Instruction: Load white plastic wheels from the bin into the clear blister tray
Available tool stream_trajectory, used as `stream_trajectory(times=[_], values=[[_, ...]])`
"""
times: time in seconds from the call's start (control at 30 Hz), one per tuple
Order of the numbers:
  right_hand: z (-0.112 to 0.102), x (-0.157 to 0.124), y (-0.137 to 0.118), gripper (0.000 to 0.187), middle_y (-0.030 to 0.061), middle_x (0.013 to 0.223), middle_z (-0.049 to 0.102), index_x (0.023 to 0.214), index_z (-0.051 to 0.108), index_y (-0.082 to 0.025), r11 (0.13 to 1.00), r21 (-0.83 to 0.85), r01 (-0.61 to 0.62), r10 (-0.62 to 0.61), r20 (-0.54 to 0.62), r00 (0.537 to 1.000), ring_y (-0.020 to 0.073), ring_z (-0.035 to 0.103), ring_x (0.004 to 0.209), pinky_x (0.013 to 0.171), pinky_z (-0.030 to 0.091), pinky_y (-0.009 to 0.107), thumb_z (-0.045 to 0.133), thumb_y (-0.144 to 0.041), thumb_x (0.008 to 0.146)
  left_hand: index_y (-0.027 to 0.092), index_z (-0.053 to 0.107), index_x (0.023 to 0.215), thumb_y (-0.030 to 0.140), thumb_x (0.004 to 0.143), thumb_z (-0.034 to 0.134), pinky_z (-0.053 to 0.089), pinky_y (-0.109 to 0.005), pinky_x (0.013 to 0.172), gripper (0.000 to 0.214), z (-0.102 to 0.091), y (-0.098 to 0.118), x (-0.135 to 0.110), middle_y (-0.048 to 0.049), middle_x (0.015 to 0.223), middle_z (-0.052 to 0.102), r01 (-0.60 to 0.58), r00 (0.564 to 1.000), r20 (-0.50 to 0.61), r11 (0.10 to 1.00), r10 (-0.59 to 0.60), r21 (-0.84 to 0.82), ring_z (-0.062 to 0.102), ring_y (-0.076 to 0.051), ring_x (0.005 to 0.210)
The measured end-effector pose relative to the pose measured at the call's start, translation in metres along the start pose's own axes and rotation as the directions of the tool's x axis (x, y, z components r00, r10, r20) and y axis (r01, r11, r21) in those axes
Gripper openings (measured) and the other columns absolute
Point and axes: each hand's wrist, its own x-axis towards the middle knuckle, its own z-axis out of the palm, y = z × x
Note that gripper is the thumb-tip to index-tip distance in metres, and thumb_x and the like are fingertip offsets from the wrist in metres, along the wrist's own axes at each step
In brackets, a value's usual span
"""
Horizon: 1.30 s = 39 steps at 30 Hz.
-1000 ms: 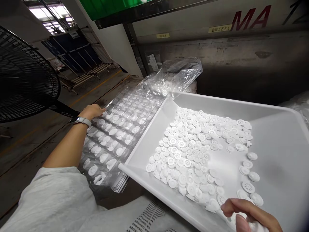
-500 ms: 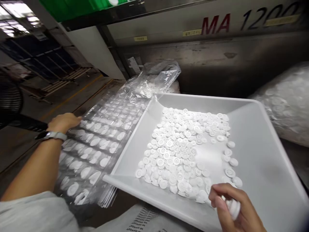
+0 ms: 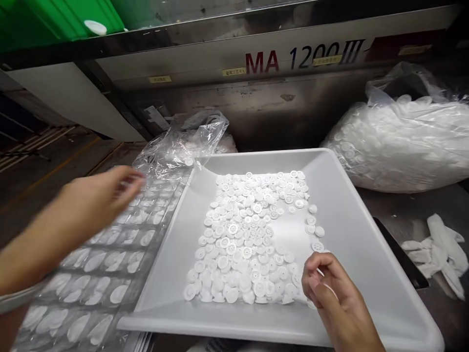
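Note:
My left hand (image 3: 100,198) hovers blurred above a stack of transparent plastic blister trays (image 3: 98,264), fingers apart and holding nothing. Many of the tray pockets hold white moulded shapes. To the right stands a shallow white plastic tray (image 3: 348,220), with a loose layer of small white plastic wheels (image 3: 238,239) spread across its floor. My right hand (image 3: 331,293) sits over the tray's lower right, fingers pinched on a thin white piece, probably one wheel, mostly hidden by them. Several wheels lie just beside those fingers.
A bulging transparent bag of white parts (image 3: 399,142) rests at the right, and a crumpled transparent bag (image 3: 186,142) lies behind the blister stack. White cloth or gloves (image 3: 436,254) lie at the far right. A steel machine panel marked MA 1200 III (image 3: 293,58) runs behind.
The view has swung right, bringing the bag and cloth into sight. My left hand has lifted off the blister stack. My right hand has moved up and left, the white piece still in its fingers.

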Motion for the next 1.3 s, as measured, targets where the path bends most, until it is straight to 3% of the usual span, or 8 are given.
stream_trajectory(times=[0.1,0.17,0.3,0.43,0.7,0.93,1.1,1.3], values=[[-0.005,0.000,-0.001,0.028,-0.0052,0.067,0.036,0.089,0.050,-0.023,0.999,0.039,0.002,-0.003,0.027,1.000,0.0085,0.031,0.057,0.055,0.028,0.022,0.053,-0.051,0.089,0.038,0.060,0.115,0.057,0.086,0.046,0.052,-0.034,0.081,0.037,0.048,0.103,0.005,0.0026,0.110,0.068,-0.433,0.876,0.168,0.891,0.452,-0.139,0.063,-0.019,0.094],[-0.010,-0.001,-0.004,0.027,-0.0050,0.066,0.038,0.089,0.053,-0.022,0.999,-0.007,0.037,-0.037,-0.010,0.999,0.0080,0.031,0.055,0.053,0.028,0.022,0.053,-0.050,0.089,0.026,0.053,0.127,0.050,0.088,0.051,0.047,-0.044,0.095,0.045,0.085,0.165,0.017,-0.0081,0.132,0.056,-0.582,0.778,0.157,0.792,0.608,-0.184,0.057,-0.021,0.111],[-0.028,0.001,-0.012,0.025,-0.0014,0.075,0.050,0.092,0.058,-0.022,0.962,-0.245,0.116,-0.162,-0.175,0.971,0.0107,0.043,0.064,0.055,0.035,0.020,0.054,-0.047,0.090,0.022,0.050,0.130,0.041,0.089,0.055,0.043,-0.053,0.100,0.046,0.138,0.250,0.048,-0.0115,0.140,0.047,-0.634,0.758,0.048,0.752,0.650,-0.178,0.050,-0.027,0.121],[-0.041,0.009,-0.012,0.025,-0.0010,0.075,0.051,0.094,0.057,-0.022,0.945,-0.292,0.148,-0.203,-0.167,0.965,0.0111,0.046,0.065,0.053,0.036,0.019,0.048,-0.045,0.093,0.023,0.053,0.126,0.039,0.090,0.054,0.047,-0.049,0.096,0.039,0.166,0.289,0.055,-0.0106,0.135,0.051,-0.669,0.721,0.020,0.703,0.693,-0.240,0.054,-0.024,0.116],[-0.045,0.011,-0.004,0.022,-0.0010,0.077,0.053,0.094,0.060,-0.021,0.923,-0.282,0.263,-0.268,0.022,0.963,0.0102,0.046,0.065,0.059,0.040,0.019,0.048,-0.040,0.095,0.017,0.056,0.121,0.038,0.089,0.056,0.051,-0.045,0.089,0.038,0.177,0.290,0.003,-0.0097,0.124,0.058,-0.545,0.630,0.266,0.659,0.730,-0.519,0.059,-0.022,0.106],[-0.051,0.011,-0.006,0.017,-0.0014,0.079,0.055,0.099,0.058,-0.022,0.886,-0.305,0.348,-0.346,0.063,0.936,0.0102,0.051,0.070,0.061,0.042,0.018,0.047,-0.034,0.096,0.016,0.059,0.113,0.041,0.090,0.054,0.054,-0.038,0.080,0.034,0.132,0.254,-0.025,-0.0071,0.111,0.062,0.107,0.558,0.561,0.617,0.612,-0.780,0.062,-0.018,0.094],[-0.040,0.014,-0.009,0.013,-0.0015,0.081,0.056,0.102,0.056,-0.023,0.836,-0.341,0.429,-0.425,0.093,0.901,0.0100,0.053,0.067,0.060,0.044,0.019,0.047,-0.030,0.096,0.015,0.057,0.101,0.036,0.091,0.050,0.049,-0.023,0.060,0.024,0.082,0.231,-0.069,-0.0015,0.088,0.059,0.635,0.570,0.639,0.217,0.516,-0.741,0.056,-0.009,0.070],[-0.019,0.017,-0.021,0.028,-0.0009,0.095,0.055,0.119,0.056,-0.030,0.724,-0.401,0.562,-0.475,0.301,0.827,0.0114,0.054,0.079,0.070,0.042,0.024,0.054,-0.021,0.093,0.018,0.054,0.107,0.026,0.089,0.046,0.049,-0.015,0.067,0.021,0.057,0.245,-0.131,0.0003,0.085,0.057,0.781,0.624,0.688,-0.308,0.371,-0.543,0.059,-0.005,0.072]])
